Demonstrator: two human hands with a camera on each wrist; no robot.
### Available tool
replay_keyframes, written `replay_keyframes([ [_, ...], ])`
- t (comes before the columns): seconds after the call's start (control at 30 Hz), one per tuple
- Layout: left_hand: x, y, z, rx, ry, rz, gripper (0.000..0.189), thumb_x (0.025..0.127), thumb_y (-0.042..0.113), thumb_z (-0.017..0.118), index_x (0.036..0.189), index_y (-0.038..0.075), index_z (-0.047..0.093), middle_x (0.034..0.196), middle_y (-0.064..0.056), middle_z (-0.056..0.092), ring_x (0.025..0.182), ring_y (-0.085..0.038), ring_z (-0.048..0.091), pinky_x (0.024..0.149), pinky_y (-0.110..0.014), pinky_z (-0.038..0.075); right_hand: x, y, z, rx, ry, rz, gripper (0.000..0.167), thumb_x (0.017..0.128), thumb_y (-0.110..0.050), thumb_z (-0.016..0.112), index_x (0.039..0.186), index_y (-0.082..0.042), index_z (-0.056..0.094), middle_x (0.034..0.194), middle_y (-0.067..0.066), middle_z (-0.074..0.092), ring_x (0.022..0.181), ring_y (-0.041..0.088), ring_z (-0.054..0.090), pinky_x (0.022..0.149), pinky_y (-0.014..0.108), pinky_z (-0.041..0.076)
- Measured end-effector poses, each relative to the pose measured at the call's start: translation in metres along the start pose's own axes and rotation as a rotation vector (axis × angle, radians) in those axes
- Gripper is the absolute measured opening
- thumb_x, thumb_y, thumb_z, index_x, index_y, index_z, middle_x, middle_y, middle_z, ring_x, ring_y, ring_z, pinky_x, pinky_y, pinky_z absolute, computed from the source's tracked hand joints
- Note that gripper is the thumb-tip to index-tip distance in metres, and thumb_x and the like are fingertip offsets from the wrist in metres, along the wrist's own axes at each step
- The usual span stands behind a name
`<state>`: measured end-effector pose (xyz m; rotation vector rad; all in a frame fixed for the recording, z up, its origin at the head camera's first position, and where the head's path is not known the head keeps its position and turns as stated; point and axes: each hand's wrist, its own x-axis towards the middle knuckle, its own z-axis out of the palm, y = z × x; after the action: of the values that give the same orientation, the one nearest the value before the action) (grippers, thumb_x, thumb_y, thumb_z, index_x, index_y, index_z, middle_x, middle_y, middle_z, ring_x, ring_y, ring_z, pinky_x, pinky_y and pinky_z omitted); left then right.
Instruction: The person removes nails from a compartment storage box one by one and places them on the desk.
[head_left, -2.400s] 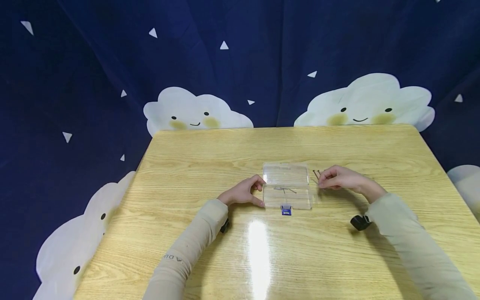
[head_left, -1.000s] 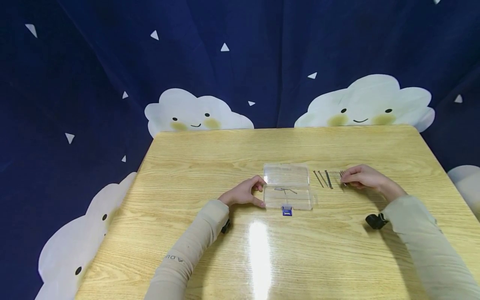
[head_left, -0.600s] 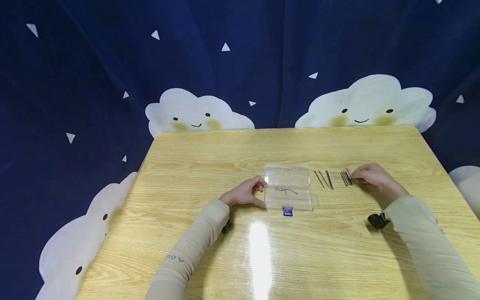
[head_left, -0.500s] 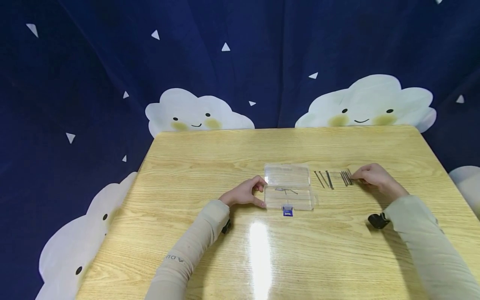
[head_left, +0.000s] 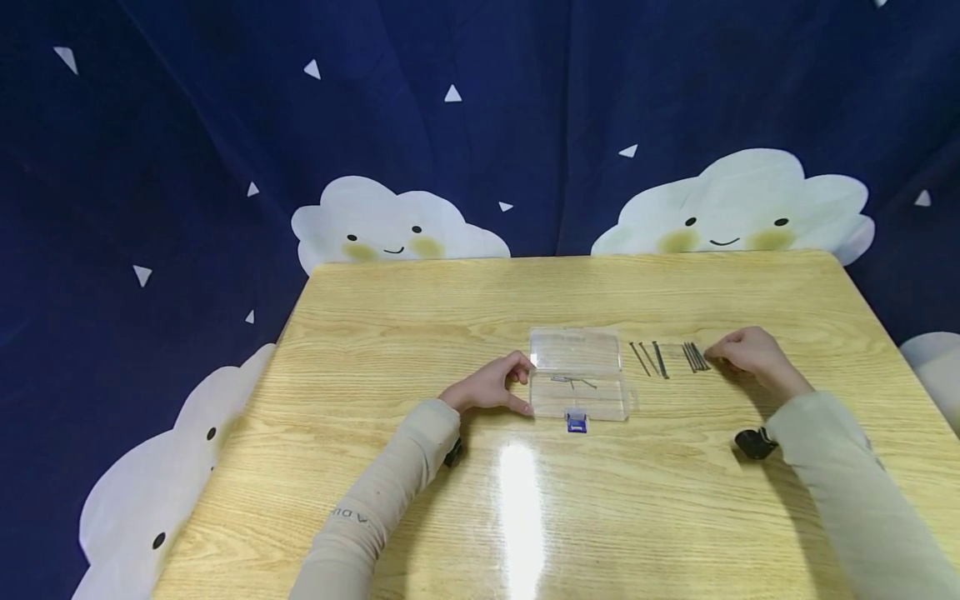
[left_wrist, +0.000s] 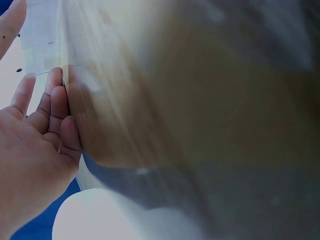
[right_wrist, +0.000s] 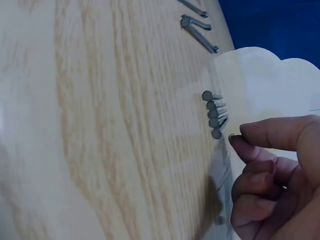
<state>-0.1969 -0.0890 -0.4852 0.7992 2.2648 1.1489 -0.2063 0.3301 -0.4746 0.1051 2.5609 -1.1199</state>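
Clear plastic is being touched at the box's left end by the left hand [head_left: 490, 384], its thumb and fingers being held apart; thin metal pieces [head_left: 560, 379] are being kept inside the box [head_left: 573, 350]. Three other nails [head_left: 661, 361] are being supported by the wooden table [head_left: 390, 333] between the box and a row of nails [right_wrist: 213, 114]. Just beside that row, the right hand's [head_left: 752, 353] thumb and forefinger are being held nearly together; whether anything is being pinched cannot be told.

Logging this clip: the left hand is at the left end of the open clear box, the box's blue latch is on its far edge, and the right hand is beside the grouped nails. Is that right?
Not quite: the blue latch is on the open clear box's near edge, as the head view shows.
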Motion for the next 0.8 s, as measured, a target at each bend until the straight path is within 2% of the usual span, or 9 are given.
replay_keyframes([
  [0.1,0.0,0.0,0.0,-0.001,-0.004,-0.001,0.057,0.067,0.008,0.081,0.113,0.002,0.047,0.093,-0.009,0.05,0.086,-0.015,0.045,0.08,-0.022,0.037,-0.004,-0.002,0.002,-0.017,0.041,-0.056,0.032,0.09,-0.024,0.054,0.09,0.006,0.065,0.07,0.007,0.056,0.062,0.018,0.044,0.055,0.032,0.037],
  [0.2,0.0,0.001,0.0,-0.006,-0.01,0.003,0.057,0.068,0.008,0.08,0.114,0.001,0.046,0.094,-0.011,0.05,0.086,-0.016,0.045,0.081,-0.023,0.037,-0.009,-0.007,0.008,-0.044,0.074,-0.143,0.038,0.093,-0.028,0.052,0.101,0.007,0.064,0.094,0.016,0.06,0.075,0.021,0.047,0.061,0.032,0.036],
  [0.27,0.0,0.001,0.0,-0.006,-0.01,0.01,0.058,0.068,0.008,0.08,0.114,0.0,0.046,0.095,-0.012,0.05,0.087,-0.016,0.046,0.081,-0.024,0.037,-0.011,-0.013,0.013,-0.042,0.087,-0.192,0.038,0.092,-0.028,0.053,0.099,0.007,0.064,0.091,0.019,0.061,0.071,0.019,0.048,0.06,0.031,0.037],
  [0.37,-0.001,0.001,-0.001,0.003,-0.008,0.019,0.058,0.068,0.009,0.08,0.114,-0.001,0.046,0.095,-0.013,0.05,0.088,-0.018,0.046,0.082,-0.026,0.037,-0.014,-0.024,0.024,-0.033,0.099,-0.256,0.032,0.091,-0.026,0.056,0.094,0.004,0.066,0.079,0.016,0.061,0.059,0.017,0.043,0.055,0.03,0.035],
  [0.5,-0.001,0.001,-0.001,0.017,-0.008,0.028,0.059,0.068,0.01,0.08,0.115,-0.001,0.046,0.095,-0.012,0.05,0.088,-0.018,0.046,0.082,-0.026,0.037,-0.014,-0.039,0.039,-0.016,0.091,-0.338,0.024,0.088,-0.022,0.061,0.091,0.001,0.067,0.073,0.011,0.059,0.057,0.012,0.043,0.054,0.028,0.036],
  [0.8,-0.001,0.002,-0.001,0.018,-0.023,0.009,0.058,0.07,0.011,0.08,0.115,0.0,0.045,0.094,-0.01,0.05,0.086,-0.016,0.045,0.078,-0.023,0.036,-0.009,-0.059,0.07,0.01,0.001,-0.534,0.014,0.08,-0.01,0.07,0.091,-0.002,0.07,0.07,0.001,0.054,0.056,0.01,0.041,0.051,0.025,0.035],
])
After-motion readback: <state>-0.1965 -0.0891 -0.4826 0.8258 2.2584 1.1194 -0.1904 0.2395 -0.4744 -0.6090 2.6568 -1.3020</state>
